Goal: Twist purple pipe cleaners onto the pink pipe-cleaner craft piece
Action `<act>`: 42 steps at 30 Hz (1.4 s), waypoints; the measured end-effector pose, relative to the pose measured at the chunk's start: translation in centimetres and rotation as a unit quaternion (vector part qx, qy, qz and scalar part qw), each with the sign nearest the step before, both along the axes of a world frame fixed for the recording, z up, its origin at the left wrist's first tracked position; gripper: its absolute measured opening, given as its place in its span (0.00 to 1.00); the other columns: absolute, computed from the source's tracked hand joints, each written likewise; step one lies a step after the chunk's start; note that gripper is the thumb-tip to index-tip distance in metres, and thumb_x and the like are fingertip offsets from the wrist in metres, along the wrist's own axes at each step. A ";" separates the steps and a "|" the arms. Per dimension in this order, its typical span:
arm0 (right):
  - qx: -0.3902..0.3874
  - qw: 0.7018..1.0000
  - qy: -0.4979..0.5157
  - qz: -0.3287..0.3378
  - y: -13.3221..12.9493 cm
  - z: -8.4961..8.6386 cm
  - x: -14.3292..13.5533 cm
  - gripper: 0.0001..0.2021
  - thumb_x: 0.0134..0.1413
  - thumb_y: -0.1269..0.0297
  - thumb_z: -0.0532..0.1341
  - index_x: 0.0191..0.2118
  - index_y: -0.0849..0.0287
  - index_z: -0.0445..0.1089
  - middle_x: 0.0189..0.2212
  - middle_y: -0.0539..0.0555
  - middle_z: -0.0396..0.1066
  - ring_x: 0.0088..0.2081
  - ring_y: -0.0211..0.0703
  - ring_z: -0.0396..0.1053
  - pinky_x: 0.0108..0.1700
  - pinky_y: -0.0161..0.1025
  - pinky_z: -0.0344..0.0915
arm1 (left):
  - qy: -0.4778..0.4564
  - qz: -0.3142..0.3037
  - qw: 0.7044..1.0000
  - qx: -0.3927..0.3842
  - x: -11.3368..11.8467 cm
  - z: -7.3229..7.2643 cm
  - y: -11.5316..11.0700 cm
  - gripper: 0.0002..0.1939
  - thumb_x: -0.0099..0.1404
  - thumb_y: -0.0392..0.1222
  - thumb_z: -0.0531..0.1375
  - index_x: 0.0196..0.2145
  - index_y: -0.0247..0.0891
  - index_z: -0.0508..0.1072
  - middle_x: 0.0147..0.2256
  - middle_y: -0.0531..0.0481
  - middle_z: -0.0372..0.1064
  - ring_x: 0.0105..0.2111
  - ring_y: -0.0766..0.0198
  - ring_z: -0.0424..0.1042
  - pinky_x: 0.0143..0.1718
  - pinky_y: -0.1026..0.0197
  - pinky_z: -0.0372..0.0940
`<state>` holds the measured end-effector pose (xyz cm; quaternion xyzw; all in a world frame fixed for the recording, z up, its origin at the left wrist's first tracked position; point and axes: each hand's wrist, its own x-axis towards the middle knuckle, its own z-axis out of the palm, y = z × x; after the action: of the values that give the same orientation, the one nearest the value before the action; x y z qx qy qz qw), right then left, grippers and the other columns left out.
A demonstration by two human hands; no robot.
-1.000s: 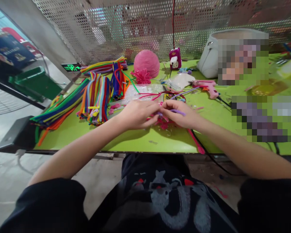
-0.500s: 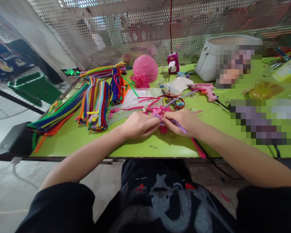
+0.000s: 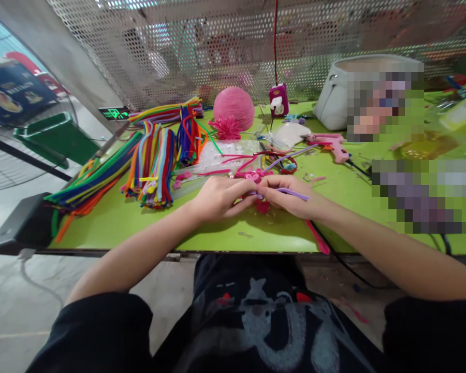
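Note:
Near the front edge of the green table (image 3: 233, 239), my left hand (image 3: 221, 199) and my right hand (image 3: 289, 196) meet with fingertips pinched together. Between them is a small purple piece of pipe cleaner, largely covered by the fingers. A purple pipe cleaner (image 3: 295, 194) sticks out to the right across my right hand's fingers. Just behind the fingertips sits a pink looped pipe-cleaner piece (image 3: 253, 176), and a red-pink bit (image 3: 263, 207) lies below them. Another long purple pipe cleaner (image 3: 291, 156) slants away behind my right hand.
Bundles of coloured pipe cleaners (image 3: 153, 166) lie left. Behind are a pink ball (image 3: 233, 108), a pink pompom (image 3: 226, 128), scissors and a clear plastic bag (image 3: 229, 155). A pink glue gun (image 3: 336, 146), a grey-white basket (image 3: 330, 98) and a blurred-out object stand right.
The purple pipe cleaner's free end has swung up and right over my right hand. Both hands stay together in nearly the same place, and the view has shifted slightly.

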<state>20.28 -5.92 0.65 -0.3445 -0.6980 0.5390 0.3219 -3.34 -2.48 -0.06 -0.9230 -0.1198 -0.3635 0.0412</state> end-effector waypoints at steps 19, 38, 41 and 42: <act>-0.123 0.944 0.196 -0.237 1.0 0.5 -0.1 0.07 0.63 0.64 0.68 0.35 0.59 0.71 0.23 0.46 0.67 0.23 0.30 0.61 0.28 0.33 0.55 | -0.071 0.120 0.987 -0.077 0.4 -0.1 -0.6 0.03 0.74 0.35 0.63 0.43 0.35 0.77 0.25 0.58 0.70 0.21 0.74 0.64 0.26 0.69 0.57; -0.248 0.945 0.176 -0.121 0.7 0.0 -0.7 0.25 0.37 0.55 0.84 0.37 0.62 0.76 0.26 0.49 0.75 0.23 0.29 0.65 0.27 0.30 0.57 | -0.062 0.085 0.993 -0.054 0.4 -0.2 -0.6 0.03 0.75 0.35 0.63 0.45 0.34 0.77 0.26 0.57 0.71 0.22 0.73 0.64 0.27 0.69 0.59; -0.251 0.946 0.164 -0.126 0.8 -0.2 -0.6 0.24 0.35 0.56 0.84 0.36 0.62 0.78 0.26 0.48 0.75 0.25 0.29 0.65 0.28 0.30 0.58 | -0.049 0.060 0.996 -0.040 0.3 -0.1 -0.7 0.03 0.75 0.35 0.63 0.44 0.34 0.76 0.26 0.57 0.71 0.21 0.72 0.63 0.27 0.68 0.58; -0.246 0.947 0.160 -0.126 0.8 -0.3 -0.6 0.24 0.35 0.56 0.84 0.36 0.62 0.79 0.26 0.48 0.74 0.25 0.29 0.65 0.28 0.30 0.57 | -0.045 0.052 0.997 -0.034 0.3 -0.1 -0.7 0.03 0.76 0.36 0.63 0.44 0.34 0.76 0.26 0.57 0.70 0.21 0.72 0.62 0.26 0.68 0.57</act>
<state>19.70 -5.09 0.35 -0.4075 -0.4334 0.6971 0.4001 -3.03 -3.17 -0.12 -0.8992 -0.1817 -0.3974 0.0233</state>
